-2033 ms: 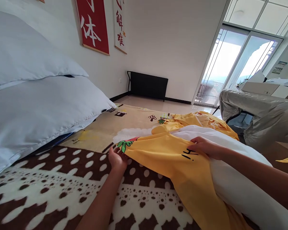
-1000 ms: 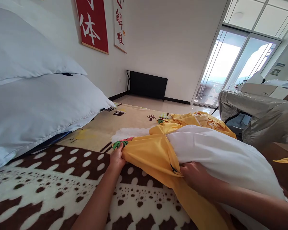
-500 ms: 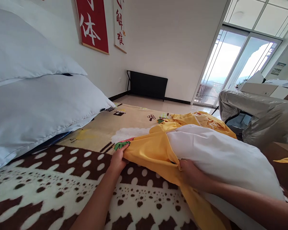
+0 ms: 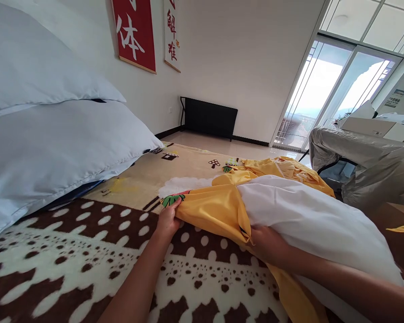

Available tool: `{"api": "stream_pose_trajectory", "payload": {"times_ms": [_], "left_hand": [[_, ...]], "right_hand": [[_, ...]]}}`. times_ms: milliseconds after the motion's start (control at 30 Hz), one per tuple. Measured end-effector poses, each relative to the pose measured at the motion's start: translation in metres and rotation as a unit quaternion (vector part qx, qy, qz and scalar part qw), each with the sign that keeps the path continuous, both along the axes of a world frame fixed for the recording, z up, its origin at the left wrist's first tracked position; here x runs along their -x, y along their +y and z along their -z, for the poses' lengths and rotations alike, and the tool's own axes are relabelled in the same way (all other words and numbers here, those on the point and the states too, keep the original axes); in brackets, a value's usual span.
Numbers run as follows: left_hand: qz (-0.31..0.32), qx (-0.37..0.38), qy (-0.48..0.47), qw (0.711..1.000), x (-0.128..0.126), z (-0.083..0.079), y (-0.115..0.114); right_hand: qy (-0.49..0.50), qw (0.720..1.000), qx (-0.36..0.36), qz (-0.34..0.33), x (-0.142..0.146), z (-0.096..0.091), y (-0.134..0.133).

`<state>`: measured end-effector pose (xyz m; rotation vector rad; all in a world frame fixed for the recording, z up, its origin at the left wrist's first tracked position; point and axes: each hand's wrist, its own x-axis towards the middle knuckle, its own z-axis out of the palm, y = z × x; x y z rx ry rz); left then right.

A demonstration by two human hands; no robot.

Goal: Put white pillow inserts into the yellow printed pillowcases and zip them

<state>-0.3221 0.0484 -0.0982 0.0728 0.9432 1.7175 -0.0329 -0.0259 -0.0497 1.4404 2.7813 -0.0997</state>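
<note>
A yellow pillowcase (image 4: 212, 206) with a green leaf print at one corner is drawn partly over a plump white pillow (image 4: 309, 211). My left hand (image 4: 168, 218) is closed on the printed corner of the case, thumb on top. At the case's open edge, my right hand (image 4: 265, 242) grips the fabric against the pillow's near side; its fingertips are partly hidden by the cloth. A loose yellow flap (image 4: 291, 287) hangs below my right wrist. Both lie over a patterned brown and cream blanket (image 4: 87, 260).
Two stacked white pillows (image 4: 70, 139) fill the left side. More crumpled yellow cloth (image 4: 286, 168) lies at the blanket's far edge. To the right are a plastic-covered piece of furniture (image 4: 373, 166) and a cardboard box (image 4: 397, 229). A black folded panel (image 4: 208, 117) leans against the wall.
My right hand has shifted slightly down, its fingers now further behind the case's edge, and the fabric there is folded over more. My left hand keeps the corner. The view has turned slightly.
</note>
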Motion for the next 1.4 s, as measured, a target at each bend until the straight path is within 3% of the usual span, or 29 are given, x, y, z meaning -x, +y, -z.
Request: {"api": "stream_pose_trajectory", "payload": {"times_ms": [133,233,433,600,767,867,967,1000,1067,1133,1200,1267,1333,1400], "left_hand": [[0.006,0.013,0.001,1.000,-0.001,0.000,0.001],[-0.007,0.011,0.014,1.000,-0.003,0.001,0.001],[-0.043,0.009,0.057,0.997,-0.002,0.006,0.003],[-0.070,0.008,0.102,0.992,0.005,0.012,0.004],[-0.059,-0.008,0.099,0.993,0.011,0.001,-0.004],[0.019,-0.031,0.089,0.995,0.016,-0.009,-0.013],[0.204,-0.017,0.098,0.974,0.017,-0.017,-0.027],[0.293,-0.007,0.114,0.949,0.014,-0.019,-0.032],[0.464,-0.007,0.160,0.871,0.002,-0.023,-0.043],[0.568,-0.043,0.196,0.798,-0.019,-0.023,-0.055],[0.593,-0.086,0.197,0.776,-0.044,-0.020,-0.067],[0.593,-0.103,0.171,0.780,-0.070,-0.013,-0.078],[0.576,-0.087,0.144,0.800,-0.090,-0.005,-0.089],[0.506,-0.050,0.143,0.849,-0.105,0.002,-0.099]], "right_hand": [[0.129,0.988,0.087,0.018,-0.001,-0.008,-0.010],[0.148,0.978,0.134,0.052,0.005,-0.001,-0.022],[0.132,0.969,0.206,-0.025,0.018,0.017,-0.033],[0.201,0.925,0.321,-0.024,0.017,0.008,-0.023],[0.290,0.883,0.368,-0.031,0.013,-0.009,-0.015],[0.296,0.877,0.379,0.006,0.005,-0.021,-0.010],[0.285,0.877,0.384,0.052,-0.004,-0.032,-0.005],[0.288,0.874,0.386,0.059,-0.006,-0.035,-0.003],[0.300,0.867,0.395,0.055,-0.010,-0.037,0.000],[0.304,0.865,0.397,0.042,-0.010,-0.037,0.001],[0.302,0.867,0.394,0.039,-0.009,-0.033,0.001],[0.300,0.870,0.391,0.036,-0.007,-0.030,0.000],[0.306,0.869,0.388,0.018,-0.003,-0.026,-0.002],[0.310,0.873,0.377,-0.020,0.002,-0.022,-0.004]]}}
